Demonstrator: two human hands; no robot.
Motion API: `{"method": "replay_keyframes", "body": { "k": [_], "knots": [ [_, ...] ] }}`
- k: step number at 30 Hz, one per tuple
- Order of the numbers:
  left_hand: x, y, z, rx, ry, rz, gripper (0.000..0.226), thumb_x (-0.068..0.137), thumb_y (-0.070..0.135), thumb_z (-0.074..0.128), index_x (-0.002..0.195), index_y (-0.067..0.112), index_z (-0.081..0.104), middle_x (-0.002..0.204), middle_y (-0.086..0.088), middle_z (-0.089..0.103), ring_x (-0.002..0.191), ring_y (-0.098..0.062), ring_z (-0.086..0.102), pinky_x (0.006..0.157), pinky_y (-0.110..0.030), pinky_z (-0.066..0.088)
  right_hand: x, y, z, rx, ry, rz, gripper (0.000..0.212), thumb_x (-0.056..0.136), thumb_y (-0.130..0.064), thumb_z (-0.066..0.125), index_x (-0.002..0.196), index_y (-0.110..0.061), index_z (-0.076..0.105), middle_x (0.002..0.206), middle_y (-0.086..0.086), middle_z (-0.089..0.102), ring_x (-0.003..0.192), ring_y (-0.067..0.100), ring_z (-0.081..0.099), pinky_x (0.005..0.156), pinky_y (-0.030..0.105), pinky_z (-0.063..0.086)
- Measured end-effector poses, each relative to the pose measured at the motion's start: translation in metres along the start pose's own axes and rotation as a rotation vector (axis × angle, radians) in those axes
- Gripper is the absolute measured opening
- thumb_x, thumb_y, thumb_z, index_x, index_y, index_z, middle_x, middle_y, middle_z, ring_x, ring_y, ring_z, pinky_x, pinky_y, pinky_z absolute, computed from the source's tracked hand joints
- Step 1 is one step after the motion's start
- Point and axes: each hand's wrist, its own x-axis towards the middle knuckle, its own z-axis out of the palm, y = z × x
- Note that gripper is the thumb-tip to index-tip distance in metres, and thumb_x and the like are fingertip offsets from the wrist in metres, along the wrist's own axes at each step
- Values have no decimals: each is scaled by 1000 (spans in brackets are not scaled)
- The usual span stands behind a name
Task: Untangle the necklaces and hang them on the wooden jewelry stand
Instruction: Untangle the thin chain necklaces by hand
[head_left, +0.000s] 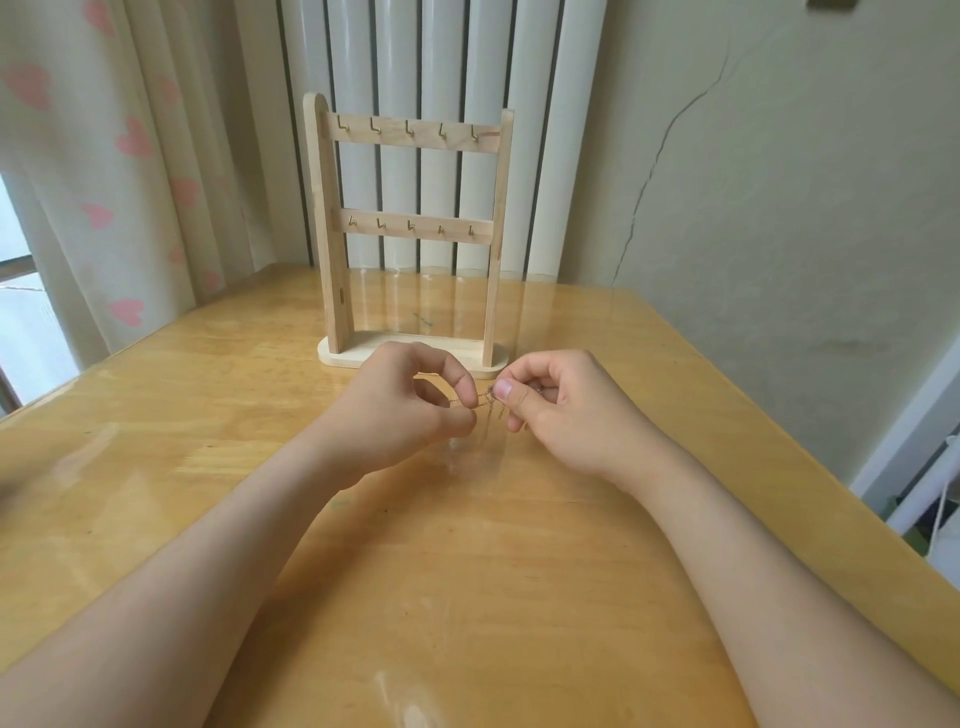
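At centre frame, just in front of the stand's base, fine gold necklaces (488, 402) are hanging in a small knot between two hands, with a few loose strands trailing down toward the desk (467, 571). The left hand (415, 402) is pinching one strand between thumb and forefinger, its other fingers curled. The right hand (563, 410) is pinching the tangle from the other side in the same way, its remaining fingers folded in. The chains are too thin to tell how many are caught up or where they are crossing.

Doing this step well is likely calling for slack rather than pull: bringing the hands closer so the knot is loosening, then teasing out one strand at a time, perhaps with the tangle lying flat on the desk where the crossings are showing against the wood. Tugging apart is risking a tighter knot or a snapped link.

Behind, in the upper middle of the frame, the wooden jewelry stand (332, 218) is standing upright with both rows of hooks (375, 126) bare, so no necklace is hanging yet. A heart-print curtain (119, 156) is filling the upper left.
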Motion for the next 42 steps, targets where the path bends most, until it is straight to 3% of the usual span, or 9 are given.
{"method": "replay_keyframes", "body": {
  "k": [9,13,18,23,25,27,31,37,42],
  "knots": [
    [2,-1,1,6,130,81,16,80,28,91,75,16,81,94,-21,76,69,-36,64,68,-39,52,1,1,2,32,-9,5,19,106,-27,61,91,-28,72,80,0,75,78,16,73,87,52,60],
    [2,0,2,-2,142,87,14,85,28,89,79,18,82,95,-19,77,83,-44,70,72,-49,59,0,-1,2,46,-23,3,18,107,-24,61,95,-25,73,81,0,73,74,3,70,88,50,60],
    [2,0,1,-67,93,103,18,86,39,88,85,21,85,104,-29,73,79,-32,62,77,-42,51,0,-1,2,45,-25,13,17,107,-27,60,98,-25,75,78,-3,74,77,18,69,88,55,60],
    [2,1,1,-97,69,94,17,88,38,88,89,21,86,102,-17,79,102,-43,71,98,-54,58,1,-1,2,71,-10,7,16,107,-27,61,101,-25,75,79,-1,74,76,8,69,89,52,61],
    [3,0,2,-101,60,119,27,82,49,89,93,25,85,107,-28,74,88,-43,68,92,-57,58,1,-1,1,91,4,0,15,106,-27,62,100,-23,76,78,1,74,76,12,68,89,54,60],
    [4,-2,2,-101,62,133,30,81,54,87,94,27,85,103,-32,71,79,-31,58,79,-47,52,0,-2,1,107,18,-9,15,105,-26,64,98,-22,76,78,4,75,77,18,68,88,55,59],
    [2,0,3,-99,54,104,16,94,40,81,89,25,82,69,-13,54,66,-23,38,63,-35,33,-1,-3,0,139,35,-24,13,104,-23,67,98,-16,76,83,13,76,77,20,67,86,54,58],
    [3,0,2,-110,-13,72,14,102,29,73,94,18,77,78,6,64,75,-9,56,77,-30,44,0,-2,-2,177,69,-48,11,99,-23,70,92,-19,77,78,11,75,73,18,67,85,55,57],
    [3,3,2,-220,-59,19,24,90,34,62,93,11,70,82,0,67,76,-16,58,81,-35,41,1,-3,-1,188,95,-88,11,98,-18,70,88,-19,77,77,13,74,73,27,71,75,49,58]
  ]
}}
